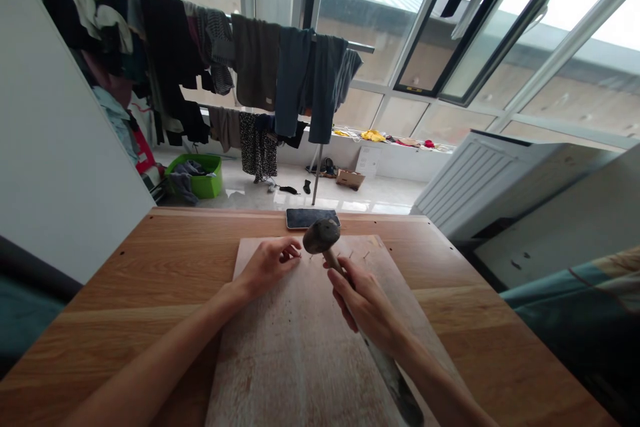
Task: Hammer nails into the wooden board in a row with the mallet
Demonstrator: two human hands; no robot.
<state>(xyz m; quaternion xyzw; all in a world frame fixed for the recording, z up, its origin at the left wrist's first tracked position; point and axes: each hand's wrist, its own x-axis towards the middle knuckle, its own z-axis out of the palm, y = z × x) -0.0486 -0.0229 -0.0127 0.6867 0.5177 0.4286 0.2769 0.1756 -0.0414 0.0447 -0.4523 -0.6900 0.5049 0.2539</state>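
A wooden board [285, 360] lies flat on the table. My right hand [363, 300] is wrapped round the handle of a mallet [321, 236], whose dark, rounded head is raised above the far part of the board. Close to the left of that head, my left hand [273, 263] is closed in a pinch at the board's surface, with what looks like a thin nail at the fingertips, mostly hidden. Several thin nails [367, 255] stand in a row along the board's far side, some of them tilted. The mallet's head covers part of this row.
Beyond the board, a phone [300, 218] lies by the far edge of the wooden table [165, 267]. Past it are a rack of hanging clothes [257, 60], a green basin [213, 183] and a cardboard box [350, 179] on the floor. A white ribbed panel [465, 173] stands right.
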